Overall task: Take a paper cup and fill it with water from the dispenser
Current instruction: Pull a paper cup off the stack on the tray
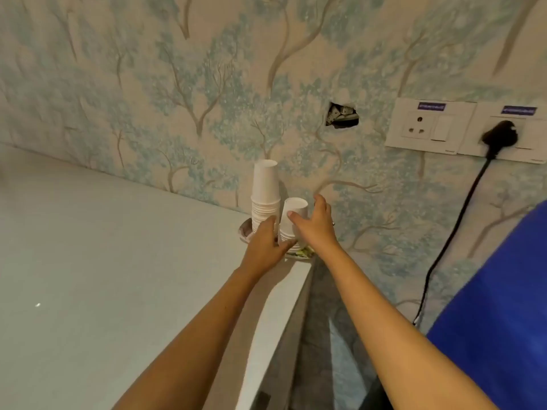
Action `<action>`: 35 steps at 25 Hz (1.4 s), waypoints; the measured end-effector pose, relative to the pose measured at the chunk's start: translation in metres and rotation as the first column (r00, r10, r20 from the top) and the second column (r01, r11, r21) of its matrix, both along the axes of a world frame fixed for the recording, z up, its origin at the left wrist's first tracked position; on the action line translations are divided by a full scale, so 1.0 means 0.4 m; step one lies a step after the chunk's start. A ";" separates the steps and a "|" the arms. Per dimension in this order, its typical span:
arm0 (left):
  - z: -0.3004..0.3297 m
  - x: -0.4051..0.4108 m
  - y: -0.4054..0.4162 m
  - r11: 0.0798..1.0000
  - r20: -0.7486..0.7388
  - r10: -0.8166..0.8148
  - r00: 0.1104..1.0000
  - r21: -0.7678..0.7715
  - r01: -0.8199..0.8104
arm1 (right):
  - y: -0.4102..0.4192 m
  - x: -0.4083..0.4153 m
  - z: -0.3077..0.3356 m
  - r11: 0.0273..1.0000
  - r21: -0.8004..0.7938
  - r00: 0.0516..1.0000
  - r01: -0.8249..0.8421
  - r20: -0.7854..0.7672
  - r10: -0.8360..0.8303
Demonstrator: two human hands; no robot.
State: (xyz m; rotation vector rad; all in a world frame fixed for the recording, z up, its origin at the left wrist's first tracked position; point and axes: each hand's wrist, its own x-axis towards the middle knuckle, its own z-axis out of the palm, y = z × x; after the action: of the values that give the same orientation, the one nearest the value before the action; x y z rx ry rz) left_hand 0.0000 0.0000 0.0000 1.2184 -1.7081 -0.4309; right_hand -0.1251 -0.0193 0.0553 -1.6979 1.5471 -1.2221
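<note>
White paper cups (pixel 264 190); blue-green tree-pattern wallpaper (pixel 177 84); black cable (pixel 453 229).

Your paper cups: two white stacks, upside down, at the counter's far right corner by the wall. Taller stack (pixel 265 192) on the left; shorter stack (pixel 291 221) touching its right side.
</note>
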 end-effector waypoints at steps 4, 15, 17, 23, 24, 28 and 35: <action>-0.036 -0.006 -0.047 0.999 -0.076 0.021 0.997 0.030 -0.019 | -0.063 0.025 -0.014 0.999 0.028 0.999 -0.032 0.023 0.031; -0.053 -0.037 -0.058 0.988 -0.168 0.154 0.974 0.030 -0.151 | -0.085 0.021 -0.016 1.000 -0.017 0.999 -0.009 -0.043 0.008; -0.057 -0.036 -0.063 0.987 -0.158 0.159 0.975 0.043 -0.154 | -0.089 0.018 -0.001 0.999 -0.020 0.997 -0.025 -0.079 0.024; -0.069 -0.038 -0.077 0.980 -0.142 0.198 0.970 0.046 -0.193 | -0.102 0.006 0.029 0.996 0.060 0.981 -0.070 -0.179 0.080; -0.072 -0.038 -0.079 0.979 -0.136 0.203 0.970 0.048 -0.198 | -0.101 0.007 0.032 0.996 0.063 0.978 -0.064 -0.193 0.075; -0.074 -0.040 -0.085 0.971 -0.130 0.236 0.963 0.058 -0.230 | -0.099 0.017 0.036 1.000 -0.017 0.966 0.024 -0.256 -0.027; -0.077 -0.044 -0.094 0.966 -0.128 0.257 0.958 0.076 -0.249 | -0.105 0.006 0.039 1.000 0.006 0.967 -0.015 -0.253 0.016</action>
State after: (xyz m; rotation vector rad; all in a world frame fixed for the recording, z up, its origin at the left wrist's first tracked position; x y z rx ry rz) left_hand -0.0177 -0.0376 -0.0307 1.3971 -1.4089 -0.4016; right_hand -0.1229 -0.0611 0.0708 -1.9201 1.6758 -1.0237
